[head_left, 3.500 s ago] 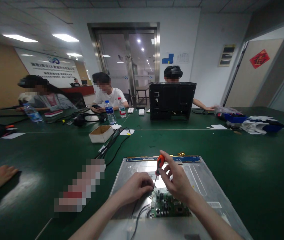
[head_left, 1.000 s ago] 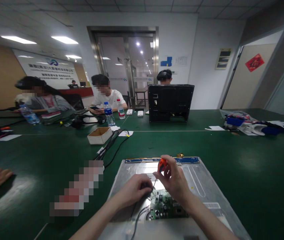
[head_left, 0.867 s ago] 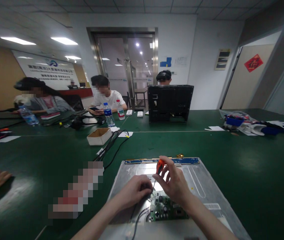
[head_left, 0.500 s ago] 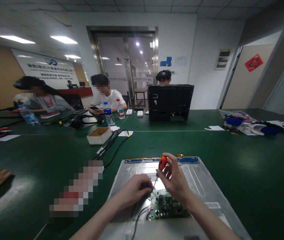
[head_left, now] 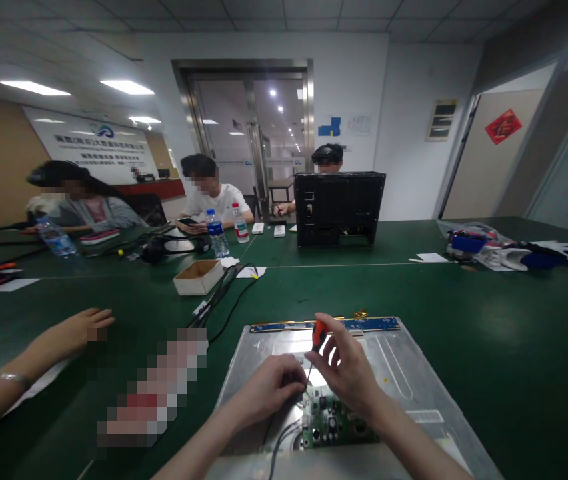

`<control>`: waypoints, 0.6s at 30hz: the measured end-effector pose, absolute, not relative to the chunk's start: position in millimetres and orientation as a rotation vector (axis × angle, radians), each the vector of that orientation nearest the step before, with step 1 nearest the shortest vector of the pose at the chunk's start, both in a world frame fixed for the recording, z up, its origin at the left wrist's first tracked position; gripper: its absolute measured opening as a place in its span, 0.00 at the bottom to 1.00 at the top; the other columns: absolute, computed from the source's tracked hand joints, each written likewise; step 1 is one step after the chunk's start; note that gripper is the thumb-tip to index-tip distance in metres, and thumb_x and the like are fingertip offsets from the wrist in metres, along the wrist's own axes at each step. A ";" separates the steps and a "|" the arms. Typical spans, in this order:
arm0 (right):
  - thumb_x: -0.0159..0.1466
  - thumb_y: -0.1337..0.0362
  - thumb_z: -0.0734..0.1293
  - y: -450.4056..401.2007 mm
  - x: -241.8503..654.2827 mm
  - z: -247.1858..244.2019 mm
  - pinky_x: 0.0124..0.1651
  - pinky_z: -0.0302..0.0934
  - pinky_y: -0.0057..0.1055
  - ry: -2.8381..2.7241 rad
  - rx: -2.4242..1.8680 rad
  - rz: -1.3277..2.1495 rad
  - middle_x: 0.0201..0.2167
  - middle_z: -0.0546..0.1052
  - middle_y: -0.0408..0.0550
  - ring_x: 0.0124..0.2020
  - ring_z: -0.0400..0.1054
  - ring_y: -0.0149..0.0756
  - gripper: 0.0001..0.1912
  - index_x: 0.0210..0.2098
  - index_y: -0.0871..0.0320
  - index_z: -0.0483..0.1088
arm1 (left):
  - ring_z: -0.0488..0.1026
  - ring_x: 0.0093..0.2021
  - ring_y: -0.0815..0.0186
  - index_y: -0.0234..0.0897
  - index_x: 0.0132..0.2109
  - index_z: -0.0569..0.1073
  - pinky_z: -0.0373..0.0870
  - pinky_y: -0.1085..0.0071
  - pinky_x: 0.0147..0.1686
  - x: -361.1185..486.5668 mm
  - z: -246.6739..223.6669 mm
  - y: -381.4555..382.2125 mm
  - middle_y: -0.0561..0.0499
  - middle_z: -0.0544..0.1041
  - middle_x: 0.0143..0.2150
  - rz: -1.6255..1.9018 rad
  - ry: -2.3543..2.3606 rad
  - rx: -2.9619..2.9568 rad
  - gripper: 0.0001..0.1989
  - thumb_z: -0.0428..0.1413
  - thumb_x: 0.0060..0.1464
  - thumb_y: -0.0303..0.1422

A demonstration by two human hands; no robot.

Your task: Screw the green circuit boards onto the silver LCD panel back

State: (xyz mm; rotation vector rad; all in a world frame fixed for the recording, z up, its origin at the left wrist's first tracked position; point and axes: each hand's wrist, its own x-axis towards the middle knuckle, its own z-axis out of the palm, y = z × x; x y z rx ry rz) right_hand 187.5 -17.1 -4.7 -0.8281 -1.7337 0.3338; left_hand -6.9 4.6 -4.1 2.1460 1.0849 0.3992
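Note:
An orange-handled screwdriver (head_left: 319, 335) stands nearly upright, its handle in the fingers of my right hand (head_left: 347, 363). Its thin shaft runs down to the upper left corner of a green circuit board (head_left: 331, 420). At that corner my left hand (head_left: 277, 383) has its fingertips pinched together around the tip of the shaft; what lies between them is hidden. The board sits on a large silver metal panel (head_left: 404, 380) with a blue strip board (head_left: 379, 325) along its far edge. Dark cables (head_left: 280, 443) come off the board's left side.
Another person's hand (head_left: 71, 333) rests on the green table (head_left: 514, 320) at left. Beside it lies a blurred-out strip (head_left: 157, 387), with black cables (head_left: 229, 300) behind. Farther back are a small box (head_left: 198, 277), bottles (head_left: 217, 233), a black monitor-like casing (head_left: 340, 208) and a bagged pile (head_left: 504, 247).
The other person's arm at left has reached farther in over the table. My screwdriver leans slightly more upright, its handle a little lower and to the left; my left hand has barely moved.

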 end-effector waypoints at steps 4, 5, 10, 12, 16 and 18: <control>0.67 0.70 0.65 -16.2 189.7 -2.7 0.24 0.65 0.25 -1.713 -0.886 0.230 0.39 0.73 0.46 0.25 0.68 0.30 0.26 0.63 0.49 0.62 | 0.74 0.37 0.63 0.36 0.34 0.78 0.69 0.71 0.42 -5.8 -1.7 3.5 0.51 0.79 0.35 0.424 1.089 2.176 0.04 0.58 0.55 0.25; 0.67 0.70 0.65 -16.0 190.2 -1.8 0.24 0.65 0.26 -1.712 -0.893 0.218 0.40 0.73 0.46 0.25 0.68 0.30 0.26 0.63 0.50 0.62 | 0.74 0.37 0.63 0.36 0.33 0.78 0.69 0.71 0.42 -5.5 -1.2 3.3 0.51 0.79 0.35 0.423 1.092 2.179 0.04 0.58 0.55 0.25; 0.67 0.70 0.63 -16.4 190.6 1.0 0.23 0.65 0.25 -1.708 -0.903 0.219 0.38 0.74 0.47 0.27 0.69 0.32 0.27 0.65 0.51 0.61 | 0.74 0.38 0.63 0.36 0.35 0.79 0.70 0.71 0.42 -4.9 -0.5 3.8 0.51 0.80 0.36 0.387 1.107 2.172 0.05 0.57 0.55 0.25; 0.67 0.70 0.62 -16.9 190.7 1.0 0.22 0.63 0.24 -1.710 -0.906 0.251 0.37 0.76 0.47 0.26 0.70 0.32 0.28 0.66 0.52 0.59 | 0.74 0.37 0.63 0.36 0.35 0.79 0.69 0.71 0.41 -4.9 -0.8 4.4 0.51 0.80 0.36 0.388 1.107 2.165 0.06 0.57 0.55 0.25; 0.67 0.69 0.63 -16.6 192.1 0.8 0.20 0.62 0.24 -1.711 -0.927 0.295 0.33 0.77 0.45 0.23 0.68 0.31 0.27 0.64 0.54 0.59 | 0.74 0.36 0.63 0.36 0.35 0.79 0.69 0.71 0.40 -4.4 -1.7 4.7 0.51 0.80 0.36 0.402 1.084 2.171 0.06 0.57 0.54 0.26; 0.66 0.67 0.65 -15.6 192.9 0.3 0.21 0.63 0.24 -1.694 -0.924 0.285 0.34 0.77 0.44 0.24 0.69 0.31 0.25 0.61 0.53 0.61 | 0.73 0.36 0.63 0.36 0.35 0.80 0.68 0.72 0.39 -4.0 -2.1 4.1 0.50 0.80 0.35 0.410 1.089 2.177 0.06 0.57 0.55 0.26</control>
